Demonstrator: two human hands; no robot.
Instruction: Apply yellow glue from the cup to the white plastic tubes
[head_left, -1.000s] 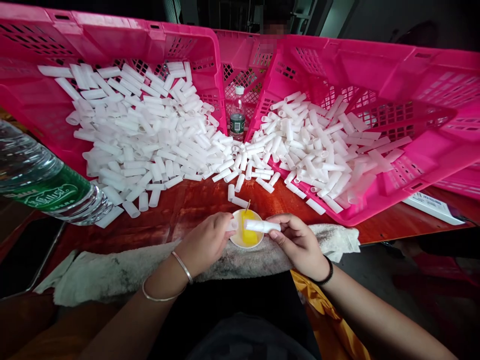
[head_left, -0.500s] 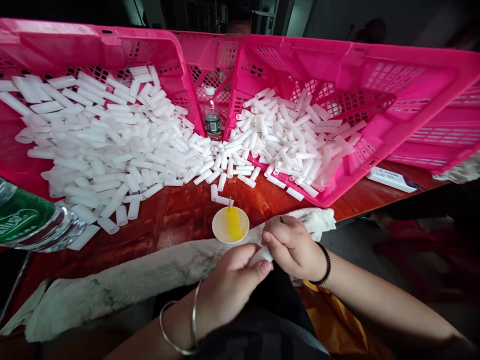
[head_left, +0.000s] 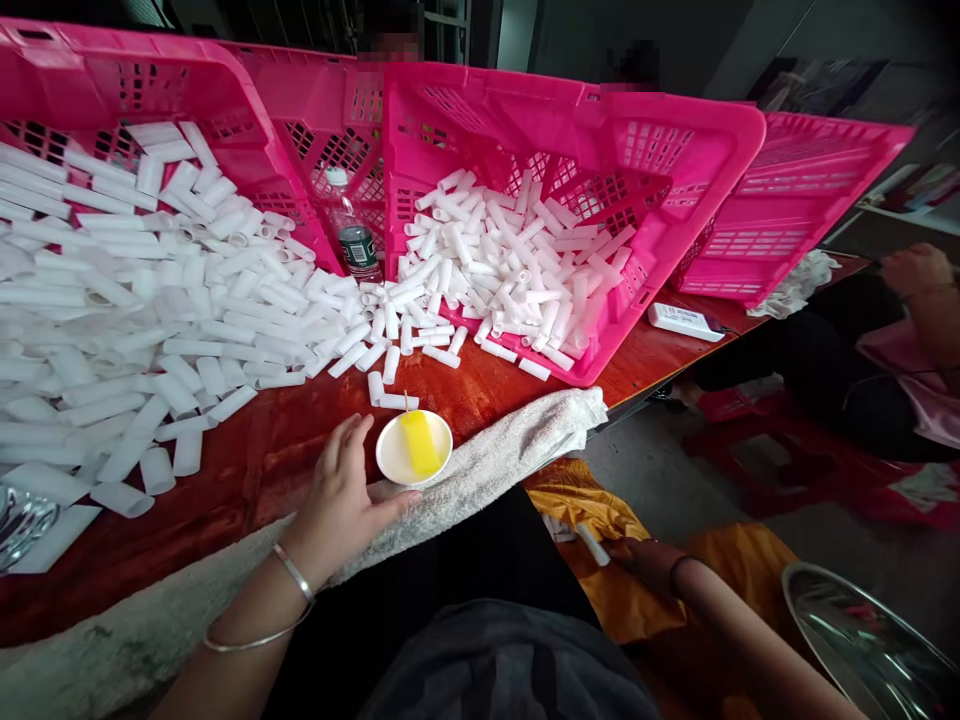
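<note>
While the right hand (head_left: 649,560) is out over the orange cloth (head_left: 630,610): one white tube (head_left: 592,545) sits at its fingers, off the counter (head_left: 484,385), near the person's dark clothing.
Right fingers: dark and blurred; can't tell if the tube is pinched or loose.
Left hand (head_left: 341,505): fingers spread, nothing grasped; just beside the white dish (head_left: 390,455), thumb over the towel (head_left: 495,445).
Done: at most this one piece is away from the counter for certain; some pale bits (head_left: 559,528) show at the cloth's edge, too small to judge.
Left: plenty, by the look of it; left heap (head_left: 247,300) and right heap (head_left: 480,260) spill from the left crate (head_left: 202,75) and right crate (head_left: 574,110).
Tube look: plain white, short, straight, slim, tilted; ends not readable through the blur.
Heap look: white hollow cylinders, many with round open ends, lying every which way, some faintly see-through.
Dish look: yellow block (head_left: 420,443) inside, thin stick (head_left: 406,400) at its far end.
</note>
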